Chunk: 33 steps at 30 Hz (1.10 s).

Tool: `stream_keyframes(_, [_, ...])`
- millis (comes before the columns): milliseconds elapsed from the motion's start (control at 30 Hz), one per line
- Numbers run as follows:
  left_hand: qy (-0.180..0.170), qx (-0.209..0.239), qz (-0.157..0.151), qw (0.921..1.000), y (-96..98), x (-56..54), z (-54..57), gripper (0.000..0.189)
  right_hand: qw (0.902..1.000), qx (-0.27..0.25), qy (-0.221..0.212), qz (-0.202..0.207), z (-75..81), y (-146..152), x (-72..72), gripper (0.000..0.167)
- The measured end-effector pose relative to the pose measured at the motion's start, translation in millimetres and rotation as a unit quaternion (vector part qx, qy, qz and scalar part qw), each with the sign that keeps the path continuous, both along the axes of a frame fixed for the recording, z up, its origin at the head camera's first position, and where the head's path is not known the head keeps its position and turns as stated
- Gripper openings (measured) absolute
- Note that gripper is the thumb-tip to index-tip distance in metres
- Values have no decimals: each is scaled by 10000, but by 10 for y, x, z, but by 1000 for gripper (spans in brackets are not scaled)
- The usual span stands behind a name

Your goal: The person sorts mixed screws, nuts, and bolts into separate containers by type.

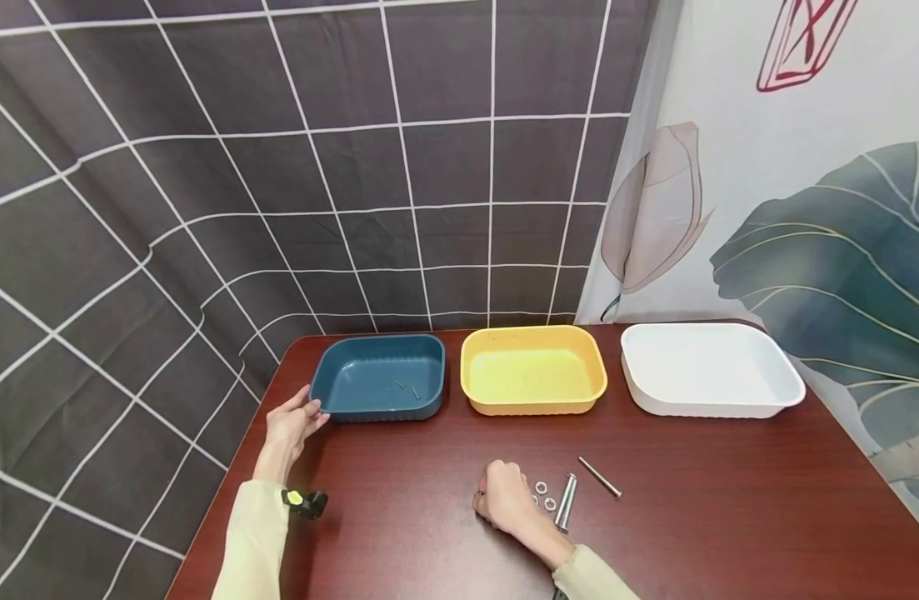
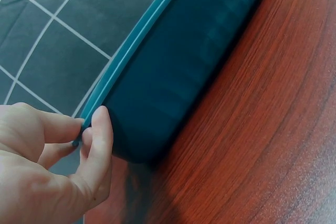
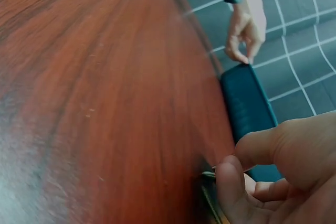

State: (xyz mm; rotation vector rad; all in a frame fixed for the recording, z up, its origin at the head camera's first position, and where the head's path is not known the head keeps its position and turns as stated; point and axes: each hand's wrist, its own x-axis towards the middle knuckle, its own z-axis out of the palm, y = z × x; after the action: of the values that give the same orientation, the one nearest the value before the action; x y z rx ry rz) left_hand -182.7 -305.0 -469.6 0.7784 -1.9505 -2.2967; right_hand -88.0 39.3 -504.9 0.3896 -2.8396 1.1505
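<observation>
At the blue tray's [image 1: 377,414] front left corner, my left hand [image 1: 288,423] pinches the rim between thumb and fingers, as the left wrist view also shows. Two small screws [image 1: 407,389] lie inside that tray. My right hand [image 1: 506,497] is over the table's middle, fingers curled. In the right wrist view its thumb and fingers pinch a small shiny metal piece [image 3: 209,174], mostly hidden, so its kind is unclear. Just right of this hand lie several metal nuts [image 1: 550,504], a thick bolt [image 1: 566,502] and, farther off, a long thin bolt [image 1: 600,477].
A yellow tray [image 1: 534,408] stands right of the blue one, and a white tray [image 1: 714,410] farther right. All are near the back edge of the reddish-brown table [image 1: 399,500]. Behind hangs a dark gridded curtain [image 1: 444,167]. More metal is partly hidden under the right forearm.
</observation>
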Motion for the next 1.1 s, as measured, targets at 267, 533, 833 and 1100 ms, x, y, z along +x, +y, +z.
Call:
stream_keyframes(267, [3,-16,16,10000,-7,2,-5,58,9861,-1202,-1131,160,176,137,-94,15])
stream_keyframes(533, [0,-13,2,10000,-4,10,1,59,9669,-1973,-1592,279,335,225,-230,10])
stream_keyframes(833, [-34,-69,17,10000,5,-7,2,58,9560,-2393,-1644,424,494,254,-384,10])
stream_keyframes(1100, [2,13,34,10000,-2,7,14,59,9454,-2702,-1765,451,588,235,-548,10])
